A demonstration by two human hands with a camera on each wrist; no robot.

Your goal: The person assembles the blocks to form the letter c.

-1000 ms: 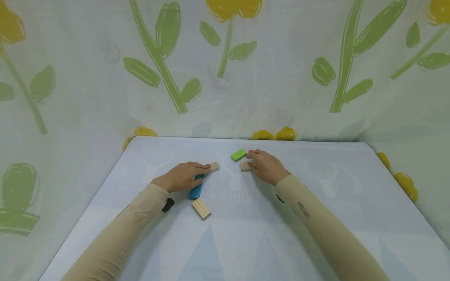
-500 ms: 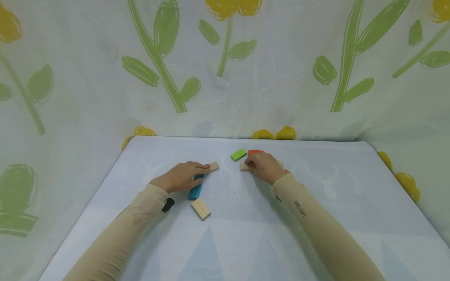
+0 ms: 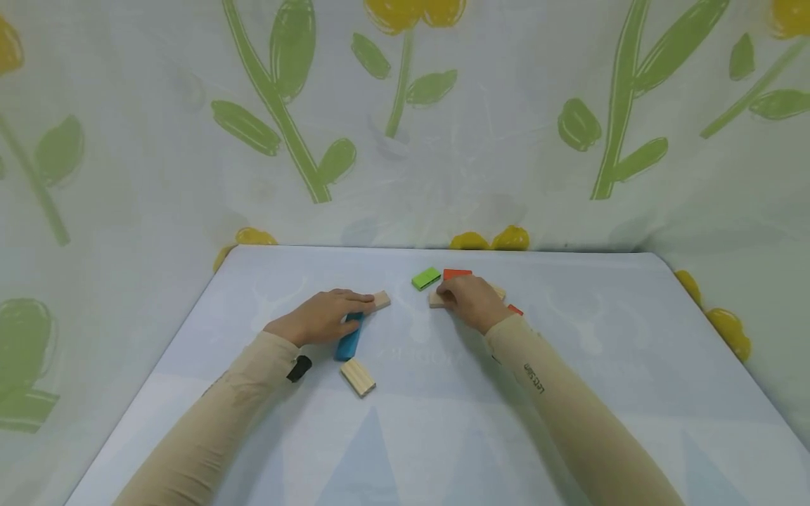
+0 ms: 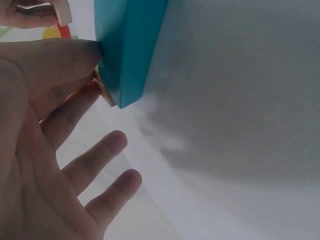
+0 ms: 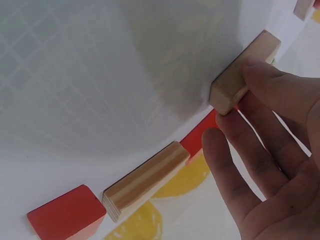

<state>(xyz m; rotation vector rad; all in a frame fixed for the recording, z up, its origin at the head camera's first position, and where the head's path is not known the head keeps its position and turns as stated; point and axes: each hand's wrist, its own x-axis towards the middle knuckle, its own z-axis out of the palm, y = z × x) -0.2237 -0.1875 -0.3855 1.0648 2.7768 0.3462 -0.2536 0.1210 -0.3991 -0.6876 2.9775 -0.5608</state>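
One pale wooden block (image 3: 436, 300) pinched between thumb and fingers of the right hand (image 3: 471, 301); contact with the surface (image 3: 569, 436) beneath not confirmed. At the left hand (image 3: 319, 315), fingers extended rather than curled, fingertips on a second wooden block (image 3: 382, 300), thumb against a blue block (image 3: 349, 343). Step in hand, by judgement: positioning of the pinched piece, with pieces at left steadied. Next move probably calling for a gentle release, clear of neighbouring pieces. Noted just beyond the right hand: a red block (image 3: 457, 273), with a green block (image 3: 426, 278) beside it, toward the left hand. Right of the right hand's fingers: a third wooden block (image 5: 147, 180), then another red block (image 5: 67, 215). Nearer the wearer than the left hand: a fourth wooden block (image 3: 358, 377), just beside the blue one. Well beyond both hands: flower-patterned cloth (image 3: 493, 161).
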